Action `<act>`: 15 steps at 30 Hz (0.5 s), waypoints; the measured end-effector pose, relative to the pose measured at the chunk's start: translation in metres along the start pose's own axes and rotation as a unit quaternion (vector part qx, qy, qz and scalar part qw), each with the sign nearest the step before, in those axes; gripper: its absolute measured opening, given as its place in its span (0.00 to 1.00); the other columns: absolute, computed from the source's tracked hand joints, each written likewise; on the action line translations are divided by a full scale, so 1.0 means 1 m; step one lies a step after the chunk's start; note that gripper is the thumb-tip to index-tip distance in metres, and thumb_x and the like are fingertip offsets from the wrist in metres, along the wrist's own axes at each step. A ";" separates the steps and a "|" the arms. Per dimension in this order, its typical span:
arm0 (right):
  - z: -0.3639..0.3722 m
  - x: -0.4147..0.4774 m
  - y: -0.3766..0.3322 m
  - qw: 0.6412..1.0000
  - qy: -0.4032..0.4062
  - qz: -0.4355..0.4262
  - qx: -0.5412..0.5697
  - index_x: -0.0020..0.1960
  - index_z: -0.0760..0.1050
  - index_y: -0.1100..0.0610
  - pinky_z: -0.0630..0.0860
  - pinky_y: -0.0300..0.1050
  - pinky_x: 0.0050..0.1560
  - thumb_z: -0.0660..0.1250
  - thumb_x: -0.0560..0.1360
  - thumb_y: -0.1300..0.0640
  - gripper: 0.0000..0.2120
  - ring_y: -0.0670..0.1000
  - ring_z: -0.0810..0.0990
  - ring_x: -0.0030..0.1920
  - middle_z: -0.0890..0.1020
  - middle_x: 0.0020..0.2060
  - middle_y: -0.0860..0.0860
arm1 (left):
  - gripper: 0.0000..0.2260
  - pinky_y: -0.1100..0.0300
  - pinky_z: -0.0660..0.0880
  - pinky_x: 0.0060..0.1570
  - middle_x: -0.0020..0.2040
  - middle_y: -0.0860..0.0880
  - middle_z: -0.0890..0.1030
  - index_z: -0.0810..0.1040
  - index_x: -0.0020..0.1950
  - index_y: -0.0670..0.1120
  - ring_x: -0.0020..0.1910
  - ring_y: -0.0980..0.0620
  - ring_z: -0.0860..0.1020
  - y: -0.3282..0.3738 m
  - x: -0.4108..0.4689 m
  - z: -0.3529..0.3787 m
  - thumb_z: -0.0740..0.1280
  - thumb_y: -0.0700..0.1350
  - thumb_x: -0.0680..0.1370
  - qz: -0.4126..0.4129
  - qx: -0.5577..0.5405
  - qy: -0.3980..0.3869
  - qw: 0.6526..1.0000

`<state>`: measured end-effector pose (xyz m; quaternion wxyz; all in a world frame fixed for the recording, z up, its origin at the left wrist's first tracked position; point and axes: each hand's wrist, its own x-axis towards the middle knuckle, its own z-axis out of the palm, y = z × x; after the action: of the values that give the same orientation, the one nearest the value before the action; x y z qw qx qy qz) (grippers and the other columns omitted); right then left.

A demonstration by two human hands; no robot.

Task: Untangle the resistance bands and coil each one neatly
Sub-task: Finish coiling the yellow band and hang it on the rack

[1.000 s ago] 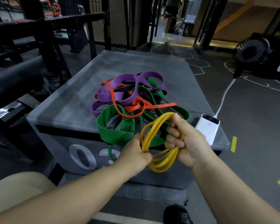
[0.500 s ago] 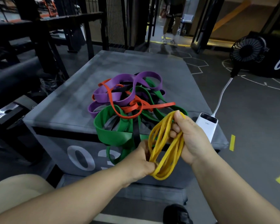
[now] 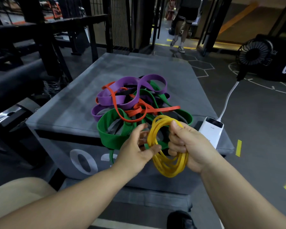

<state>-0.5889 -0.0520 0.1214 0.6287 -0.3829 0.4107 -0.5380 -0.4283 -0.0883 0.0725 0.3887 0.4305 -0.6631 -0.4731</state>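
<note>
— Right hand (image 3: 186,146)?
— Curled tight round the right side of the yellow band (image 3: 168,166), thumb on top, knuckles facing left.
— And the band itself?
— Gathered into a coil of several loops and held up in the air, just in front of the near edge of the grey padded box (image 3: 69,109).
— Left hand (image 3: 135,151)?
— Mostly open. Thumb tip laid on the coil's left strands, fingers loose and part-spread just left of them, blurred. Not closed round anything.
— The other bands?
— Heaped in one tangle on top of the box, toward its near right part. Wide green band (image 3: 112,138) at the front, with a loop drooping over the near edge beside the printed white digits. Purple band (image 3: 122,100) looped at the back and left. Thin orange-red band (image 3: 139,111) threading across the middle, twisted on itself near the centre and poking out to the right. Bits of black band (image 3: 127,92) showing underneath, among the purple.
— Touching the yellow coil?
— Hard to tell. Overlapping the green from this angle, nothing more.
— Anything else on the box?
— White power bank (image 3: 211,131) at the near right corner, just beside the right hand, with a white cable (image 3: 228,98) running up to a black fan (image 3: 254,53) further right.
— Around it?
— Dark gym frames to the left, a person's legs (image 3: 180,30) in a doorway far behind, a tan trouser knee (image 3: 15,190) bottom left, a black shoe (image 3: 180,219) at the bottom edge.
</note>
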 end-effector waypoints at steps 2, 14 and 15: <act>0.001 -0.001 -0.002 1.000 -0.004 0.006 -0.009 0.30 0.72 0.49 0.57 0.40 0.28 0.66 0.73 0.47 0.14 0.44 0.58 0.22 0.62 0.23 0.46 | 0.17 0.67 0.73 0.51 0.49 0.61 0.80 0.71 0.54 0.62 0.51 0.66 0.77 -0.002 0.002 -0.001 0.72 0.45 0.74 0.013 0.024 0.006 1.000; -0.006 -0.003 -0.010 0.994 0.058 -0.019 -0.092 0.28 0.70 0.49 0.62 0.39 0.24 0.66 0.70 0.49 0.14 0.45 0.58 0.21 0.62 0.23 0.47 | 0.20 0.62 0.74 0.44 0.40 0.55 0.79 0.69 0.56 0.60 0.41 0.59 0.78 -0.003 0.007 -0.004 0.74 0.44 0.72 0.013 0.019 -0.019 1.000; -0.006 -0.003 -0.011 0.994 0.054 -0.017 -0.096 0.28 0.69 0.49 0.61 0.39 0.24 0.66 0.71 0.49 0.14 0.45 0.57 0.21 0.62 0.23 0.47 | 0.18 0.62 0.74 0.45 0.41 0.56 0.78 0.70 0.56 0.59 0.42 0.58 0.77 -0.002 0.007 -0.006 0.74 0.47 0.72 0.014 0.045 -0.017 0.999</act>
<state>-0.5990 -0.0503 0.1291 0.5570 -0.4187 0.4871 -0.5265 -0.4249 -0.0967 0.0728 0.3638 0.4303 -0.6963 -0.4446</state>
